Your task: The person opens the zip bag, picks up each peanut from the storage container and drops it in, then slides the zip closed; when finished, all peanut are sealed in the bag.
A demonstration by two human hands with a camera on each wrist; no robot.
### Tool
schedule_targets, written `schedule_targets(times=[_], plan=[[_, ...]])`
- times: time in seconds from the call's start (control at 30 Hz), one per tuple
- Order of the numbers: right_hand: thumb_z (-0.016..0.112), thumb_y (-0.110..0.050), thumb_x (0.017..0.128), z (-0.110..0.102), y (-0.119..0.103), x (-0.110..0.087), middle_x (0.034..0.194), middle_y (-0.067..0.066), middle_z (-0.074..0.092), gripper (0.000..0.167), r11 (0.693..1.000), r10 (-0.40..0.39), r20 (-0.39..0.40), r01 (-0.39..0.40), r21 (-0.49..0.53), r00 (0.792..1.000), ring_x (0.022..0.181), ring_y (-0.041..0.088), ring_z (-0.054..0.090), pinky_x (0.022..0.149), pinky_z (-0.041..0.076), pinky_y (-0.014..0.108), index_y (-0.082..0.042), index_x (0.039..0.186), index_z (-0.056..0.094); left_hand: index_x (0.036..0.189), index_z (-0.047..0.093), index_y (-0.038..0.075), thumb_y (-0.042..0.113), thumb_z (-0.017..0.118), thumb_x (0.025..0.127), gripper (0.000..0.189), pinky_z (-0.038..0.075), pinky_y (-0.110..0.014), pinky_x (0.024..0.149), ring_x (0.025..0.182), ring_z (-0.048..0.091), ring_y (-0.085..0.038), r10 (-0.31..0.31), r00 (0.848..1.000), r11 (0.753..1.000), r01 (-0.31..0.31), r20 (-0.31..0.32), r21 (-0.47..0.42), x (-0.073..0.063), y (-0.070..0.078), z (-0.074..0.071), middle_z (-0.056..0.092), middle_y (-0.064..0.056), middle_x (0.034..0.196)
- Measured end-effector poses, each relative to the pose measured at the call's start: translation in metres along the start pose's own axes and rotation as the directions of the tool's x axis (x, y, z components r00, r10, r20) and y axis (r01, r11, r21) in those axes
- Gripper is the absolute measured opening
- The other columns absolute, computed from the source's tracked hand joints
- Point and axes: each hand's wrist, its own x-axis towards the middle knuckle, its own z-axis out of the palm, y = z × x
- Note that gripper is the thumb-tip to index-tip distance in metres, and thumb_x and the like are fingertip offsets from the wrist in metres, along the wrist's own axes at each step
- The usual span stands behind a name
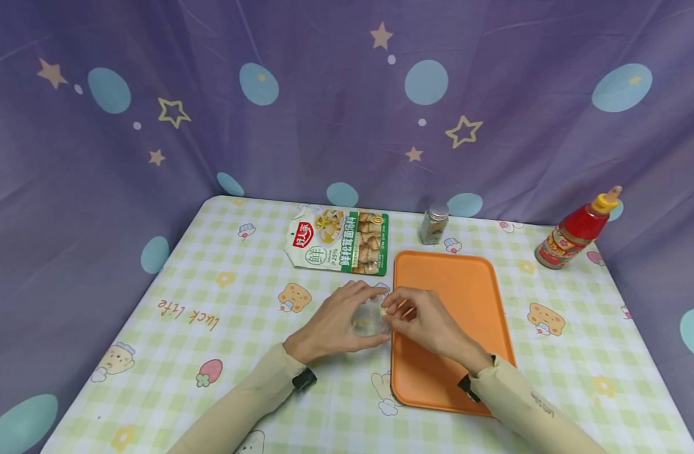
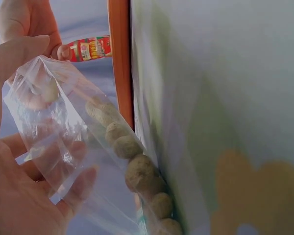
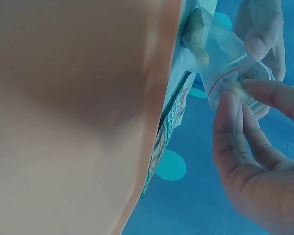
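A clear zip bag (image 1: 371, 320) stands in front of me, beside the left edge of the orange tray (image 1: 455, 296). My left hand (image 1: 337, 320) holds the bag near its mouth, thumb on one side and fingers on the other. In the left wrist view, several peanuts in their shells (image 2: 140, 172) lie along the bottom of the bag. My right hand (image 1: 426, 320) reaches to the mouth from the right. Its thumb and fingertips pinch a small pale peanut (image 3: 238, 91) at the opening, by the red zip line, partly hidden by the fingers.
Behind the bag lies a green and white food packet (image 1: 338, 243). A small spice jar (image 1: 435, 225) stands behind the tray, and a red sauce bottle (image 1: 576, 230) with a yellow cap at the back right. A checked cloth (image 1: 250, 353) covers the table.
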Motion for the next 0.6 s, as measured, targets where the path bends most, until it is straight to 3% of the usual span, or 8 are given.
schedule_targets(times=[0.6], plan=[[0.073, -0.008, 0.095, -0.0063, 0.0034, -0.0022, 0.102, -0.001, 0.077, 0.013, 0.999, 0.045, -0.061, -0.046, -0.018, 0.997, 0.087, 0.012, 0.073, 0.079, 0.060, 0.027, -0.013, 0.107, 0.075, 0.149, 0.056, 0.025, 0.061, 0.080, 0.083, 0.079, 0.053, -0.037, 0.092, 0.111, 0.060, -0.016, 0.010, 1.000, 1.000, -0.010, -0.005, 0.013, 0.0005, -0.0008, 0.0004, 0.063, 0.004, 0.120]])
